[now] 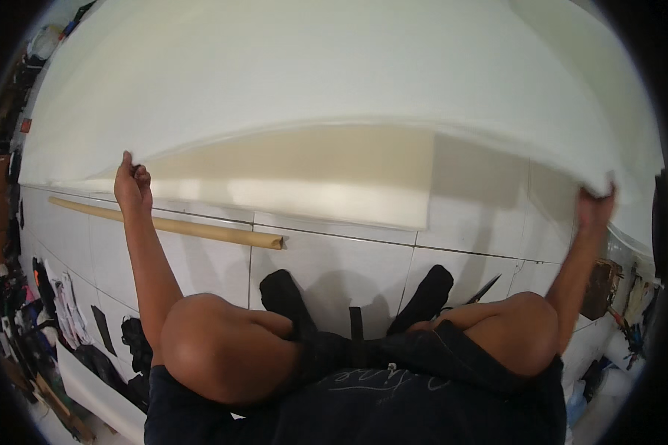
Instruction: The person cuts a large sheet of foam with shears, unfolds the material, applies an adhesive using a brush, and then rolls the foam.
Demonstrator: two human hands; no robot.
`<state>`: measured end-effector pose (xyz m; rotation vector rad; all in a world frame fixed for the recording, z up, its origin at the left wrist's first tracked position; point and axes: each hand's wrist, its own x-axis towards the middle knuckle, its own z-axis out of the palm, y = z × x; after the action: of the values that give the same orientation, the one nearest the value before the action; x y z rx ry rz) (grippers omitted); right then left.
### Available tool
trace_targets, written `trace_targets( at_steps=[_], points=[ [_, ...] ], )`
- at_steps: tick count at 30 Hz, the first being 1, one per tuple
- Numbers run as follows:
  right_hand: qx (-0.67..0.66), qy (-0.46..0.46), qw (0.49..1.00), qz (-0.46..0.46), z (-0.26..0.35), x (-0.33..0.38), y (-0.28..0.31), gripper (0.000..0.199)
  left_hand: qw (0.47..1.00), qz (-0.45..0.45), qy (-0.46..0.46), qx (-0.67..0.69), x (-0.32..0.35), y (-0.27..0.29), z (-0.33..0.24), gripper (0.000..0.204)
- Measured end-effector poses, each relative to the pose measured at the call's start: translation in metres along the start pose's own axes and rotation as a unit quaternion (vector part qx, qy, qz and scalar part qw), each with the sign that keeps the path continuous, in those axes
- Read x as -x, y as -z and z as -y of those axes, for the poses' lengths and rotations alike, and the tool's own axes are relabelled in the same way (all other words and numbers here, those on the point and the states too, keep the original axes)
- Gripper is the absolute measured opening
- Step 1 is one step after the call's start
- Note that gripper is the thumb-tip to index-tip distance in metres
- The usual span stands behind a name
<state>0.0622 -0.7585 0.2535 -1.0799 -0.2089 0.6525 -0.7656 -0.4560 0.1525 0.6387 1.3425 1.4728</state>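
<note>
A large off-white sheet point(349, 67), fabric or foam by its look, spreads over the floor ahead of me. Its near edge is lifted into a shallow arc between my two hands. At the left end, my left hand point(133, 185) pinches that edge with curled fingers. My right hand point(596, 206) grips the same edge at the far right, its fingertips partly hidden by the material. Beneath the raised edge lies a cream layer point(312, 200), flat on the tiles, with a straight right end. Whether it joins the upper sheet I cannot tell.
A long cardboard tube point(223, 232) rests on the white tiles point(341, 271) near my left forearm. By my right foot shows a dark pointed blade point(486, 288). A brown box point(601, 289) and tools sit at right; assorted clutter point(52, 289) lines the left side.
</note>
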Motion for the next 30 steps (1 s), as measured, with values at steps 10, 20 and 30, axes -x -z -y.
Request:
trace_targets(
  at_steps=[10, 20, 30],
  points=[
    [0.266, -0.224, 0.928, -0.130, -0.199, 0.108, 0.112, 0.024, 0.968, -0.027, 0.120, -0.218, 0.015, 0.061, 0.095, 0.028],
    [0.381, -0.220, 0.884, -0.158, -0.199, 0.107, 0.122, 0.037, 0.946, -0.016, 0.149, -0.286, 0.018, 0.055, 0.106, 0.027],
    [0.373, -0.203, 0.897, -0.123, -0.202, 0.116, 0.138, 0.040, 0.943, -0.003, 0.142, -0.301, 0.017, 0.068, 0.105, 0.025]
  ],
)
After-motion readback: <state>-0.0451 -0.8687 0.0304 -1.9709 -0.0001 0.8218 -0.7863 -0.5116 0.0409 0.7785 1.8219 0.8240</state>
